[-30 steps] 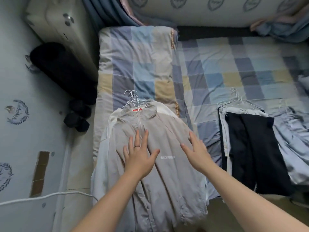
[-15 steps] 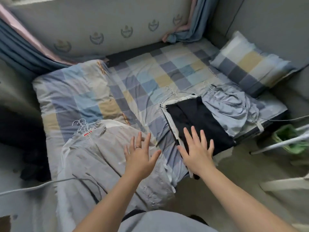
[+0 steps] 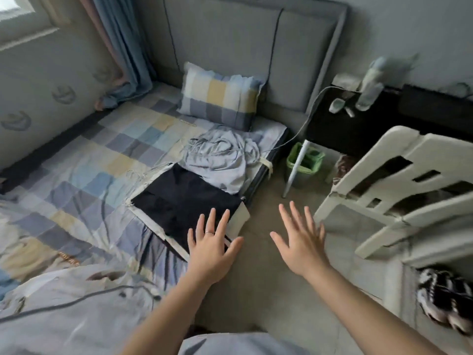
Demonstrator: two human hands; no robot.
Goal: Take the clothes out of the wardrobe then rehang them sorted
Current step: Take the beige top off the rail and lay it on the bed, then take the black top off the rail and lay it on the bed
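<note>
A black garment (image 3: 184, 203) lies flat at the checked bed's (image 3: 84, 160) edge, a crumpled pale garment (image 3: 217, 160) just beyond. The left hand (image 3: 211, 248), spread and released, is over the black garment's corner; the right hand (image 3: 300, 243), likewise, is over the floor (image 3: 261, 283) near a white chair (image 3: 399, 190).

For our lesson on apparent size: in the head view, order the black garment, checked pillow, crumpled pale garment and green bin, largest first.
1. black garment, also nearest the camera.
2. checked pillow and crumpled pale garment look alike, so tied.
3. green bin.
</note>
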